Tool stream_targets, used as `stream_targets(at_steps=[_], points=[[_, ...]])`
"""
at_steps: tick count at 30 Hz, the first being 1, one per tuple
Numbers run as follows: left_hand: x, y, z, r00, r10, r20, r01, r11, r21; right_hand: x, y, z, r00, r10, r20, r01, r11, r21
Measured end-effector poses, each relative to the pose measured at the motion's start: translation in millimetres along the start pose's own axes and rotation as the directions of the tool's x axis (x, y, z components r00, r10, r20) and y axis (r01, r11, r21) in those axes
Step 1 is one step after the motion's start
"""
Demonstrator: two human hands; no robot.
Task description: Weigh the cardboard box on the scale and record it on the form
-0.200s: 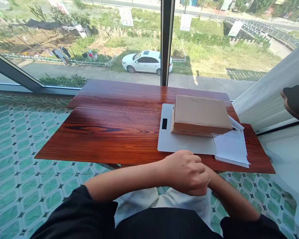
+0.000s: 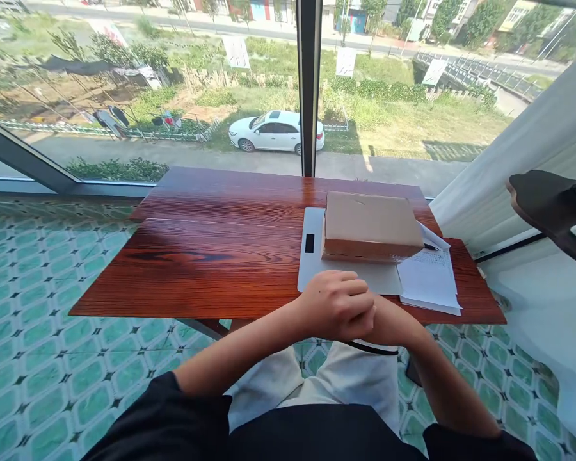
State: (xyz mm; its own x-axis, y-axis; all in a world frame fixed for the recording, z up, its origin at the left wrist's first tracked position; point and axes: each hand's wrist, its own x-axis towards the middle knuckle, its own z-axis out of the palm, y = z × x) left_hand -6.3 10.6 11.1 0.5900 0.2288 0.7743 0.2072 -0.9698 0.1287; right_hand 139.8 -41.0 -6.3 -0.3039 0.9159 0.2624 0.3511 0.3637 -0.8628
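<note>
Cardboard box sits on grey pad beside papers; left hand curled over right hand at table edge, neither holding anything

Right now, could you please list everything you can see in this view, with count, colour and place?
table: one, red-brown wood, by the window.
tablet: one, pale grey flat slab, on the table's right half.
cardboard box: one, brown, closed, lying on the tablet.
papers: a small stack, white, right of the tablet, partly under the box.
pen: one, dark, on the papers beside the box.
floor tiles: many, green and white, beneath the table.
curtain: one, white, at the right.
car: one, white, outside the window.
left hand: closed over the right hand, at the table's near edge.
right hand: mostly covered by the left; fingers hidden.
</note>
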Motion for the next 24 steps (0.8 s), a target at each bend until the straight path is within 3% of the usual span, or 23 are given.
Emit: stream_targets(at_steps=[1,2,3,5,7,9,11,13,15,18,24], points=[[1,-3,-2,0.998,-0.053,-0.033,0.053,0.999,-0.01,5,-5,-8,0.994,0.0,0.109,0.003,1.0,-0.03],[2,-6,-5,0.99,-0.121,-0.069,0.119,0.992,-0.031,7,-8,-14,0.992,0.017,0.126,-0.013,0.999,-0.03],[2,-10,-7,0.974,-0.203,-0.101,0.197,0.979,-0.059,7,-9,-19,0.996,0.027,0.082,-0.025,1.0,-0.018],[1,-18,-11,0.907,-0.392,-0.155,0.375,0.918,-0.126,4,-5,-26,0.982,0.031,-0.184,-0.028,0.999,0.018],[-3,-28,-13,0.794,-0.574,-0.199,0.542,0.817,-0.196,0,7,-31,0.867,-0.012,-0.497,0.014,1.0,-0.001],[-7,-38,-12,0.673,-0.706,-0.219,0.651,0.707,-0.276,-3,21,-37,0.686,-0.072,-0.724,0.033,0.997,-0.068],[-12,-47,-9,0.589,-0.784,-0.197,0.705,0.617,-0.349,-2,37,-46,0.517,-0.118,-0.848,0.02,0.992,-0.126],[-18,-54,-3,0.542,-0.827,-0.15,0.739,0.554,-0.383,-1,51,-56,0.452,-0.159,-0.878,-0.053,0.978,-0.204],[-22,-60,3,0.504,-0.86,-0.075,0.78,0.491,-0.389,1,62,-63,0.45,-0.164,-0.878,-0.138,0.958,-0.25],[-25,-67,14,0.446,-0.893,0.057,0.837,0.393,-0.381,4,77,-68,0.467,-0.057,-0.883,-0.217,0.96,-0.176],[-27,-74,29,0.412,-0.899,0.149,0.866,0.336,-0.372,7,97,-64,0.571,0.247,-0.783,-0.3,0.95,0.08]])
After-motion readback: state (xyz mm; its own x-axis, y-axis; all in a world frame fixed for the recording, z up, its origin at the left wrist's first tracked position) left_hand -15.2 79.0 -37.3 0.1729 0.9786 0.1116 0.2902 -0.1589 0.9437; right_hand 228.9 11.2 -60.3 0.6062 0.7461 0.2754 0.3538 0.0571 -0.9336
